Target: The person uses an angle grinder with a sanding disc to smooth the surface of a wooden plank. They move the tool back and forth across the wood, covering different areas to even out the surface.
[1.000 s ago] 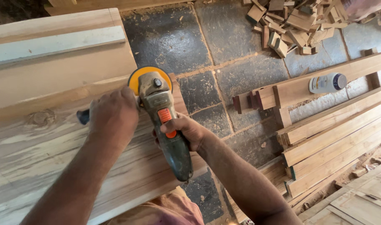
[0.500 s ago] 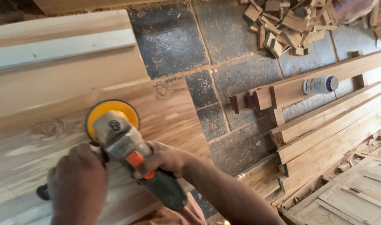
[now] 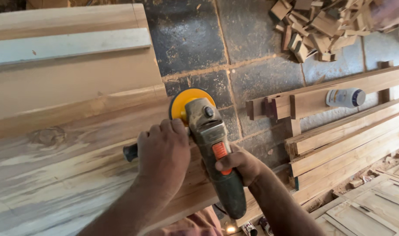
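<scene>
An angle grinder (image 3: 210, 131) with a yellow round disc (image 3: 182, 102) and an orange switch rests on a wide wooden plank (image 3: 55, 170), at the plank's right end. My left hand (image 3: 163, 153) grips the grinder's black side handle (image 3: 130, 152), whose tip pokes out to the left. Around the grinder's dark rear body my right hand (image 3: 236, 164) is closed, thumb by the orange switch. A knot (image 3: 46, 135) shows in the plank to the left.
More planks (image 3: 68, 43) lie behind the wide one. To the right, long wooden battens (image 3: 348, 144) are stacked on the dark stone floor (image 3: 186, 35), with a white bottle (image 3: 345, 97) lying on one. A heap of wood offcuts (image 3: 321, 24) sits at top right.
The grinder swept left and toward me along the plank half a second ago, then back right to the plank's end. Both hands stayed on it.
</scene>
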